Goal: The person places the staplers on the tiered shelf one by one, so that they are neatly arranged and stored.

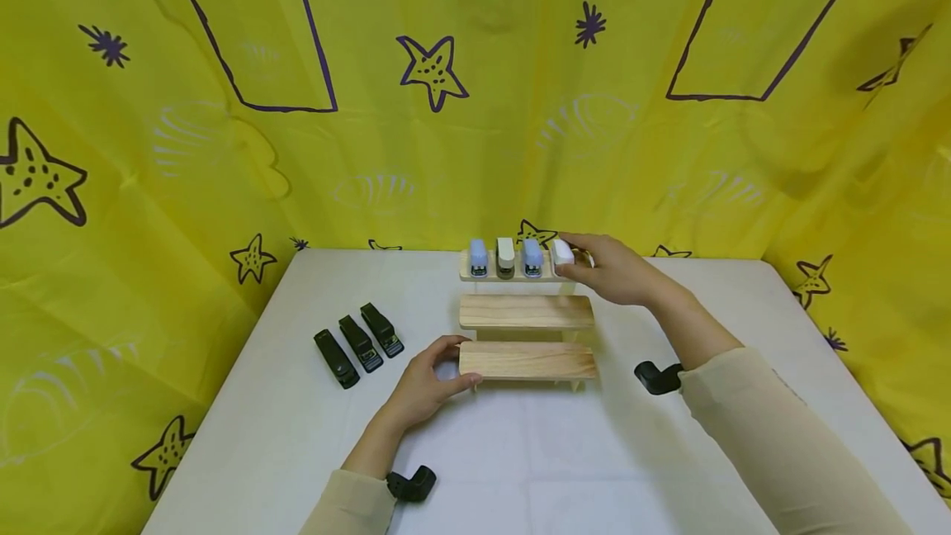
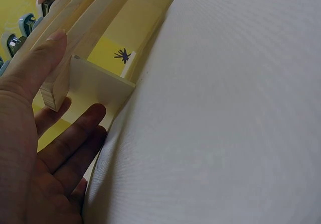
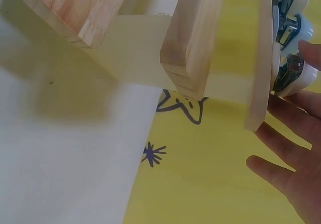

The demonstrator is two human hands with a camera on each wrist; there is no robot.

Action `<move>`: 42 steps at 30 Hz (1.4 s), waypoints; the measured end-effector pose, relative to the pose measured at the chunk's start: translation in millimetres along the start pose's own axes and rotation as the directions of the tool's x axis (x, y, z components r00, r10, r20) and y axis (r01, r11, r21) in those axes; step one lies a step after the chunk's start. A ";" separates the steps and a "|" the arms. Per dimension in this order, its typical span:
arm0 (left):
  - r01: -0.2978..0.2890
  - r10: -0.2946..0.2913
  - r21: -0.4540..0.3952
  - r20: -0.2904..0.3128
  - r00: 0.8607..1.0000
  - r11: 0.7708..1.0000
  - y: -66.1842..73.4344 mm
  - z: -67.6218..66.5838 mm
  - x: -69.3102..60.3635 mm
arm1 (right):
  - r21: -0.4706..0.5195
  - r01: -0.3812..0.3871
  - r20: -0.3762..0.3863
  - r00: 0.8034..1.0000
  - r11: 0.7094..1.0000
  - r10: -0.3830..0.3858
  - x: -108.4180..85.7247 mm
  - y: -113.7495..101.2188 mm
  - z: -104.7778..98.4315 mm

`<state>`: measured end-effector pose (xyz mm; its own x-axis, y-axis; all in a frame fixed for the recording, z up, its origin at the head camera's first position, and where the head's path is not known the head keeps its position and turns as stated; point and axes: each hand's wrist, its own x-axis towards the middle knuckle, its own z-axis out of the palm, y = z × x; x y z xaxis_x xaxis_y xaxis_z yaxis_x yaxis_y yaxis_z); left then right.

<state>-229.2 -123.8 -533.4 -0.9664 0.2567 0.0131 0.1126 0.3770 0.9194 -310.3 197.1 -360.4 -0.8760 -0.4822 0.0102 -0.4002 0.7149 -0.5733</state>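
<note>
White stapler (image 1: 562,253), pinched by the right hand (image 1: 615,269), points lengthwise toward the wearer (image 1: 780,436), left hand (image 1: 425,385) gripping the wooden rack (image 1: 527,312).

A three-step rack (image 1: 527,311) is standing on the table (image 1: 565,469), before the curtain (image 1: 505,147). Four staplers (image 1: 505,257) are sitting side by side on its rear step (image 1: 492,272), the right hand (image 1: 612,271) gripping the rightmost stapler (image 1: 561,253). The left hand (image 1: 422,386) is holding the left end of the front step (image 1: 527,360). Three more staplers (image 1: 361,343) are lying side by side on the table, left of the rack and the left hand.
</note>
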 end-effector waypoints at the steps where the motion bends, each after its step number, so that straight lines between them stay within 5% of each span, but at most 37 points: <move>1: 0.000 0.000 0.001 0.000 1.000 1.000 0.1 0.3 0.0 | 0.002 -0.001 0.000 1.000 1.000 0.001 -0.1 0.0 0.4; 42: 0.002 -0.002 0.009 -0.005 1.000 1.000 1.1 0.7 0.1 | 0.025 -0.025 -0.014 1.000 0.999 0.025 -2.4 5.2 3.0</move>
<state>-229.0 -122.8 -532.7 -0.9678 0.2515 0.0137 0.1132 0.3857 0.9157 -309.5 200.4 -365.9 -0.8895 -0.4569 0.0071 -0.3714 0.7139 -0.5937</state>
